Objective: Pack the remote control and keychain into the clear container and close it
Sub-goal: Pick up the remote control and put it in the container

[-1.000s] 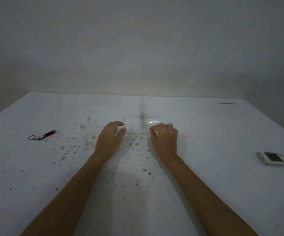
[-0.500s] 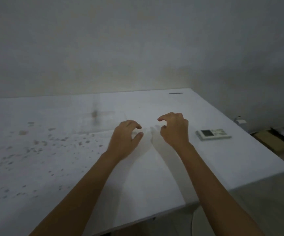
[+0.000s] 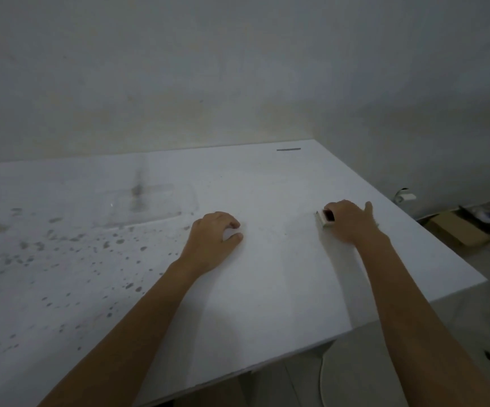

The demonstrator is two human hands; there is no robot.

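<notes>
**A:** What is shown in the head view?

**B:** A white counter [image 3: 267, 289] is seen from above, speckled with dark spots on its left half. Two bare forearms are stretched out over it. The right hand [image 3: 352, 221] is laid over the remote control [image 3: 325, 217] near the right edge of the counter; only the left end of the remote, with a dark window, is left uncovered. The fingers are curled down over its body, but whether it is truly gripped or merely covered cannot be told.

**A:** And the other hand?

**B:** The left hand [image 3: 213, 240] is rested on the counter near the middle, loosely curled, with nothing held in it.

**A:** Where is the clear container?

**B:** The clear container [image 3: 147, 205] is faintly made out on the far left of the hands, well apart from the remote. Its outline is blurred, so it cannot be told whether its lid is open. The keychain is not seen in this view.

**A:** Which step is judged to be in hand?

**B:** The picking up of the remote, it is judged; nothing appears to be packed yet.

**A:** What is called for next?

**B:** A firm grip is likely needed, then a carry leftward across the counter to the container. The keychain would then have to be found and fetched.
</notes>
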